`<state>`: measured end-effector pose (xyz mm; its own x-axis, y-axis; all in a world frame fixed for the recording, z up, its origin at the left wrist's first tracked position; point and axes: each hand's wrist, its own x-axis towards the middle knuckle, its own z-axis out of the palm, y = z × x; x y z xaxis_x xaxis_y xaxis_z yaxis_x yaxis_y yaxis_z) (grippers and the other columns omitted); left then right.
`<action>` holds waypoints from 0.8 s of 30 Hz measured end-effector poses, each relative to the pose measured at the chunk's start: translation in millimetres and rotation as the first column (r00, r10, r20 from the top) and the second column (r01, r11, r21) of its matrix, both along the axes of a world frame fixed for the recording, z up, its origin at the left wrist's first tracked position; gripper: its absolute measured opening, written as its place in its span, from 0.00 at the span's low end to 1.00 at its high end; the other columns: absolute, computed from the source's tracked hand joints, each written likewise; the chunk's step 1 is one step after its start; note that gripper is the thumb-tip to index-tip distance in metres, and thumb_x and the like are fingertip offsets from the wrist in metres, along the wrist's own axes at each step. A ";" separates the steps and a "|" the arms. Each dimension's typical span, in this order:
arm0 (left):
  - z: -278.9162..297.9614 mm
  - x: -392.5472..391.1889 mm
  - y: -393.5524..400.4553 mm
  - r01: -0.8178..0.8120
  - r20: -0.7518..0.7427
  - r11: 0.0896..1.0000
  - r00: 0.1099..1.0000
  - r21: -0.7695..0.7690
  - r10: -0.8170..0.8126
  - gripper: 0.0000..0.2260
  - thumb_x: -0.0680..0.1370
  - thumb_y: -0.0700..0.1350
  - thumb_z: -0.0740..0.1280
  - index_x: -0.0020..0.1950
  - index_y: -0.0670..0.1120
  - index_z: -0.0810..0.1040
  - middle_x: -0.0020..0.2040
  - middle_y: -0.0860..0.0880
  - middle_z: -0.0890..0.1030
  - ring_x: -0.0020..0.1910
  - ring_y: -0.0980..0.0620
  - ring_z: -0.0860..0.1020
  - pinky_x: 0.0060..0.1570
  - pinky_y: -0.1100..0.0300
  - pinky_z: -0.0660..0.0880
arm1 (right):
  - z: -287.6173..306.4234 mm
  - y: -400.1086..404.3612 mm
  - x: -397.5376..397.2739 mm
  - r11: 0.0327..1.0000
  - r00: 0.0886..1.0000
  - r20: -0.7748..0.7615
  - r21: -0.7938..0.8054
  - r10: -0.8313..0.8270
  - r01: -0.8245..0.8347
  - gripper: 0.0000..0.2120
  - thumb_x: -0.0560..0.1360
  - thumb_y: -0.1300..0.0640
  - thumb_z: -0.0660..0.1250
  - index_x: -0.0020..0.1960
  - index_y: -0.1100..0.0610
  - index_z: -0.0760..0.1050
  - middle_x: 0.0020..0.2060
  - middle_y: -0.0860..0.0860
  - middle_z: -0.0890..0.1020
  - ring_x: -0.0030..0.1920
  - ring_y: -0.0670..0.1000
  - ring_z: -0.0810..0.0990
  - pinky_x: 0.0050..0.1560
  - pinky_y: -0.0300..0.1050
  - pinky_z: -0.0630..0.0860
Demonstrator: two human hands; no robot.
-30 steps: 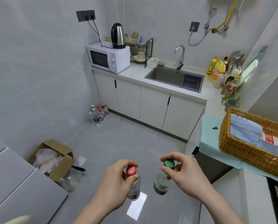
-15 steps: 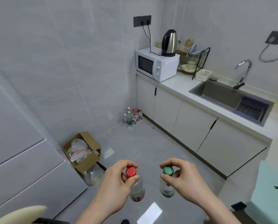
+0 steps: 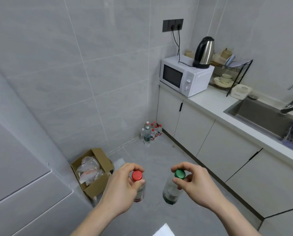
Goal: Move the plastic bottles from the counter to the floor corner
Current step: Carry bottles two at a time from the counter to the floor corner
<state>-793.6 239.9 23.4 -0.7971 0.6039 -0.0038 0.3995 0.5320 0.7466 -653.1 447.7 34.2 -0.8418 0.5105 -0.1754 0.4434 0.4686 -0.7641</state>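
My left hand (image 3: 121, 186) grips a clear plastic bottle with a red cap (image 3: 137, 175) by its neck, and the bottle hangs upright above the floor. My right hand (image 3: 196, 183) pinches the neck of a second clear bottle with a green cap (image 3: 179, 173), which hangs tilted slightly inward. Both are held low in front of me. In the floor corner by the wall and the cabinets stands a cluster of several bottles (image 3: 150, 132), mostly red-capped.
An open cardboard box (image 3: 91, 171) with plastic bags sits against the left wall. White cabinets run along the right under a counter (image 3: 215, 106) with a microwave (image 3: 184, 77), a kettle (image 3: 204, 52), a dish rack and a sink (image 3: 264, 114).
The view has swung left and moved closer to the corner. The wicker basket and right counter have left the frame. Both hands still hold their bottles.
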 end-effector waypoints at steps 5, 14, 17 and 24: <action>-1.0 -51.8 25.0 0.000 0.021 1.000 1.000 -0.010 0.000 0.10 0.73 0.49 0.76 0.49 0.62 0.78 0.42 0.60 0.78 0.36 0.58 0.76 0.40 0.62 0.74 | -6.9 29.2 -46.1 1.000 1.000 -0.015 -0.005 -0.013 0.013 0.10 0.76 0.55 0.75 0.51 0.40 0.81 0.45 0.44 0.87 0.35 0.44 0.85 0.43 0.41 0.81; -11.3 -144.2 109.7 -0.037 0.058 0.993 0.997 -0.110 0.044 0.10 0.74 0.49 0.75 0.49 0.62 0.78 0.39 0.60 0.77 0.36 0.60 0.77 0.41 0.63 0.73 | -32.1 121.9 -164.9 0.996 0.998 0.006 -0.066 0.064 -0.064 0.12 0.75 0.56 0.76 0.53 0.41 0.81 0.49 0.36 0.85 0.34 0.47 0.85 0.40 0.39 0.81; -8.9 -174.6 140.9 -0.037 0.043 0.989 0.998 -0.146 0.044 0.10 0.74 0.50 0.75 0.49 0.62 0.77 0.45 0.63 0.78 0.39 0.60 0.78 0.45 0.62 0.76 | -35.3 156.9 -210.9 0.991 0.993 0.025 -0.077 0.112 -0.110 0.13 0.75 0.57 0.76 0.54 0.41 0.80 0.51 0.38 0.84 0.35 0.47 0.86 0.38 0.37 0.80; -2.2 -242.4 189.3 -0.136 0.079 0.983 0.986 -0.121 0.146 0.10 0.75 0.49 0.74 0.49 0.62 0.77 0.47 0.65 0.78 0.44 0.64 0.77 0.44 0.64 0.75 | -43.4 212.0 -306.1 0.973 0.973 0.069 -0.080 0.221 -0.216 0.15 0.74 0.59 0.75 0.56 0.42 0.80 0.53 0.37 0.84 0.37 0.44 0.86 0.37 0.32 0.74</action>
